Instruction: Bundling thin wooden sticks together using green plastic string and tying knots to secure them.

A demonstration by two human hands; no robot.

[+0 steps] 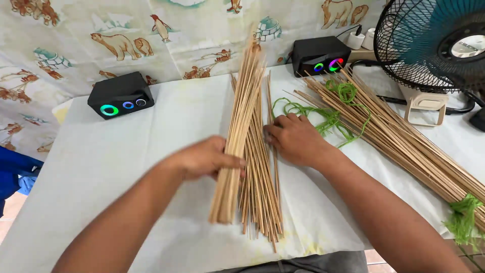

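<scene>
My left hand (204, 159) grips a flat bundle of thin bamboo sticks (238, 129), lifted and slightly blurred, running from near me toward the wall. Beside it on the white cloth lies a loose pile of the same sticks (262, 192). My right hand (295, 139) rests palm down on that loose pile, fingers curled over a few sticks. A second, larger heap of sticks (404, 141) lies diagonally at the right, with green string (328, 119) looped over its far end and a green tuft (462, 217) at its near end.
The table is covered by a white cloth (101, 167). Two black speakers with coloured light rings stand at the back, one at the left (120, 94) and one in the middle (320, 54). A black electric fan (434, 45) stands at the back right. An animal-print sheet hangs behind.
</scene>
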